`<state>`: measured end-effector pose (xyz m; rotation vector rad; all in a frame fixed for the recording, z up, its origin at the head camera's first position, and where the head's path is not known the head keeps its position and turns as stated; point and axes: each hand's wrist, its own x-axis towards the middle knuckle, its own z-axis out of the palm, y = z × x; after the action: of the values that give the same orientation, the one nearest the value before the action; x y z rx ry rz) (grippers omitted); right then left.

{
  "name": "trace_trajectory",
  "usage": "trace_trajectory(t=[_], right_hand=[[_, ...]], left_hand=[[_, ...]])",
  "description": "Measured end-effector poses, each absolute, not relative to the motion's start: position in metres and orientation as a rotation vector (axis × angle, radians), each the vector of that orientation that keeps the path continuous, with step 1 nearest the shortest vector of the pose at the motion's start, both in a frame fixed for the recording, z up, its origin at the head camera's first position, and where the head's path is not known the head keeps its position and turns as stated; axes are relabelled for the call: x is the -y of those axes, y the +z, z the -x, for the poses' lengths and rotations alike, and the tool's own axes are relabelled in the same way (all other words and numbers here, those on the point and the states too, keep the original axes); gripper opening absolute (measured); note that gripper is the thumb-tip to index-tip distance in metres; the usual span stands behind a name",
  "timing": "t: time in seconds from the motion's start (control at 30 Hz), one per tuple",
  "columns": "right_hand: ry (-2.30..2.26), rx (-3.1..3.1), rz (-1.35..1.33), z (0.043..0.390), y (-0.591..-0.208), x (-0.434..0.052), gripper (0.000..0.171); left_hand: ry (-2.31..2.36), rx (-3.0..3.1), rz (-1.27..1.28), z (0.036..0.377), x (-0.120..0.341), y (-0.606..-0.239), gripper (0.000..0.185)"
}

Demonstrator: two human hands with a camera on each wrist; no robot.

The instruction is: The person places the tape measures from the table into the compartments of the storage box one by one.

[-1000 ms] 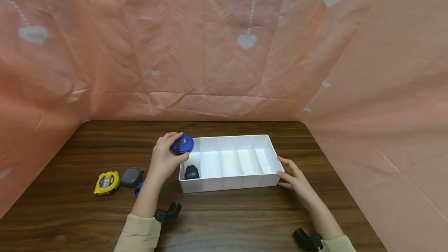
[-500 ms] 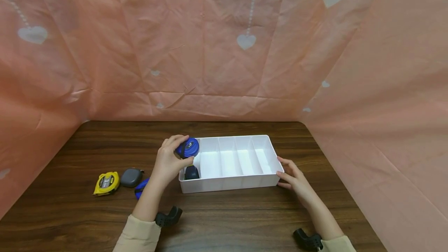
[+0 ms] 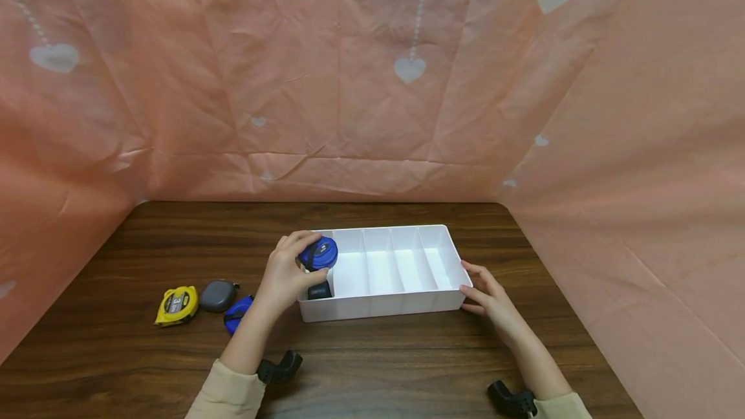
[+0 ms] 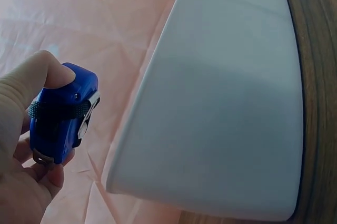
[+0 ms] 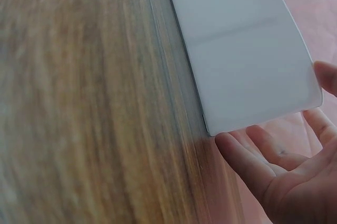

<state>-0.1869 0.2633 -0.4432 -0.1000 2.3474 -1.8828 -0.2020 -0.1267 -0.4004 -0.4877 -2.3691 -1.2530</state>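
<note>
Left hand (image 3: pixel 286 271) grips blue tape measure (image 3: pixel 318 253) over white divided tray's (image 3: pixel 384 306) left end compartment
Right hand (image 3: pixel 487 296), fingers straight, touches tray's right end; tray mid-tabletop (image 3: pixel 378 367)

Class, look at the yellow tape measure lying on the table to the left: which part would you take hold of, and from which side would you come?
Grip the yellow tape measure across its narrow edges, coming down from above. It lies flat on the table with its broad labelled face up, so the edges are the parts a thumb and fingers can probably close on. The grey case sits close on its right, so pinch front to back.
</note>
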Motion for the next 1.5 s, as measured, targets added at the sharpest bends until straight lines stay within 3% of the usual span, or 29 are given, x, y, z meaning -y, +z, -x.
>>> trace_trajectory(t=[1.5], right_hand=[[-1.895, -2.344, 0.127, 0.184, -0.441, -0.263, 0.056]], left_hand=[[-1.078, 2.466, 0.712, 0.200, 0.089, -0.428, 0.059]])
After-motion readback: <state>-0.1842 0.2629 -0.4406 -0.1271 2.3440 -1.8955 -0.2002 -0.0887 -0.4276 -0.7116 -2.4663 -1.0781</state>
